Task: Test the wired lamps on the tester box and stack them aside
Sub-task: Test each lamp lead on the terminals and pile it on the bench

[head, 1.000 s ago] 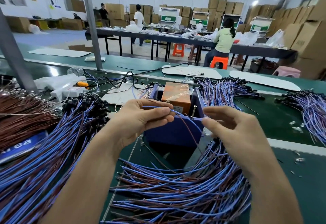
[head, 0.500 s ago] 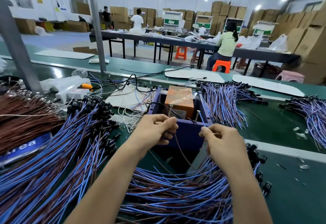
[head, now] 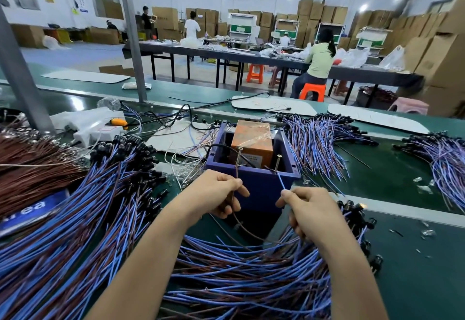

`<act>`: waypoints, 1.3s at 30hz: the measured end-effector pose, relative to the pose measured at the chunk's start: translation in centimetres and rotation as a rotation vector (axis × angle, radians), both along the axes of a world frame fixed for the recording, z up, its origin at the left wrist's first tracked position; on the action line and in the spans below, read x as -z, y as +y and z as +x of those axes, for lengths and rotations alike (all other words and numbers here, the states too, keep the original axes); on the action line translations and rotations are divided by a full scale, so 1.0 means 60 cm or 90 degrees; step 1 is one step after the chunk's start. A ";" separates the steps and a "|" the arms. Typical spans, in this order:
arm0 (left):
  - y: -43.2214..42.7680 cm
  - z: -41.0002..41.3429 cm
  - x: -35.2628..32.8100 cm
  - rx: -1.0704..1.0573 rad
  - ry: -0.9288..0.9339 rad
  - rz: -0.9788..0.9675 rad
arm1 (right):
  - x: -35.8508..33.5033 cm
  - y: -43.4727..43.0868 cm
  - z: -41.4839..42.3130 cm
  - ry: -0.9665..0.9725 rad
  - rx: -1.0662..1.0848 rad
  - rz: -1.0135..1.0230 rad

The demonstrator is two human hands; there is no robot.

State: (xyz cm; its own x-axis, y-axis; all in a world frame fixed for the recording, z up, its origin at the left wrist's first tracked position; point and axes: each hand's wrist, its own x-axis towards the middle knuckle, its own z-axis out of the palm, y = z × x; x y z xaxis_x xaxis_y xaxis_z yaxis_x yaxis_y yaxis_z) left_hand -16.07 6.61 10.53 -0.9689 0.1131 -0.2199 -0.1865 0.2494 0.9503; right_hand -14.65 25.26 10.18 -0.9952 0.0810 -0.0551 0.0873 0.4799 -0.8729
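Fingers (head: 238, 185) pinch two wires (head: 281, 181) at near edge of tester box (head: 261, 191).

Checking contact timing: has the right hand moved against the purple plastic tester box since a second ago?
Yes: the right hand shifted left, from beside the right corner of the purple plastic tester box to before its front wall.

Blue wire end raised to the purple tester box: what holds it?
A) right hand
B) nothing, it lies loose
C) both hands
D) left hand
A: the right hand pinches the blue wire just below the right screw of the tester box, while the left hand pinches the brown wire.
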 end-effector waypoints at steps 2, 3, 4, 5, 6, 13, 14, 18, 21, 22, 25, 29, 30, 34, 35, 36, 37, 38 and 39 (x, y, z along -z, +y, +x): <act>0.000 0.001 0.000 0.008 0.000 -0.006 | 0.001 0.000 -0.001 0.005 0.000 0.005; 0.001 0.001 0.000 0.010 -0.001 -0.007 | 0.001 0.000 -0.001 0.006 0.000 0.006; 0.001 0.001 0.000 0.011 -0.001 -0.009 | 0.001 0.000 -0.001 0.006 -0.001 0.006; 0.001 0.001 0.001 0.011 -0.002 -0.011 | 0.002 -0.001 -0.002 0.006 -0.001 0.007; 0.001 0.001 0.001 0.012 -0.002 -0.014 | 0.002 -0.001 -0.002 0.006 -0.001 0.007; -0.002 -0.003 0.004 0.020 0.002 -0.030 | 0.003 -0.002 -0.002 0.004 -0.002 0.000; -0.003 -0.003 0.004 0.023 0.004 -0.032 | 0.002 -0.002 -0.002 0.006 -0.003 -0.001; -0.005 -0.003 0.009 0.050 0.010 -0.015 | -0.007 -0.005 0.003 0.016 -0.023 -0.004; -0.005 -0.003 0.007 0.087 0.018 0.085 | -0.016 -0.016 0.013 0.017 -0.088 -0.029; -0.005 -0.003 0.004 0.103 0.025 0.124 | -0.019 -0.020 0.016 0.016 -0.115 -0.037; -0.011 0.002 -0.006 0.158 0.028 0.192 | -0.025 -0.033 0.023 0.020 -0.174 -0.051; -0.059 0.004 -0.018 0.106 0.054 -0.007 | -0.027 -0.036 0.030 -0.043 -0.279 0.008; -0.079 0.000 -0.017 0.048 0.080 -0.123 | -0.026 -0.035 0.031 -0.062 -0.311 0.041; -0.152 -0.022 0.013 -0.169 0.073 -0.521 | -0.023 -0.036 0.033 -0.084 -0.361 0.094; -0.159 -0.023 0.023 -0.161 0.036 -0.554 | -0.023 -0.036 0.033 -0.081 -0.363 0.093; -0.160 -0.024 0.033 -0.142 0.004 -0.570 | -0.023 -0.036 0.032 -0.081 -0.363 0.088; -0.156 -0.024 0.043 -0.130 -0.009 -0.581 | -0.023 -0.036 0.032 -0.086 -0.361 0.079; -0.151 -0.024 0.051 -0.134 -0.004 -0.590 | -0.023 -0.035 0.032 -0.092 -0.360 0.071; -0.145 -0.027 0.058 -0.146 0.008 -0.596 | -0.022 -0.034 0.032 -0.097 -0.358 0.064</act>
State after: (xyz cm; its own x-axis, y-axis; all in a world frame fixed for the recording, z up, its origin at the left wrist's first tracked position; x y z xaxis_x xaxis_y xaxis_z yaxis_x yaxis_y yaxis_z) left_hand -17.69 -2.08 7.06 -0.9485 -0.2956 -0.1138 -0.3164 0.8663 0.3866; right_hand -12.73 23.21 11.53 -0.8680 -0.4452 -0.2199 -0.0843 0.5687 -0.8182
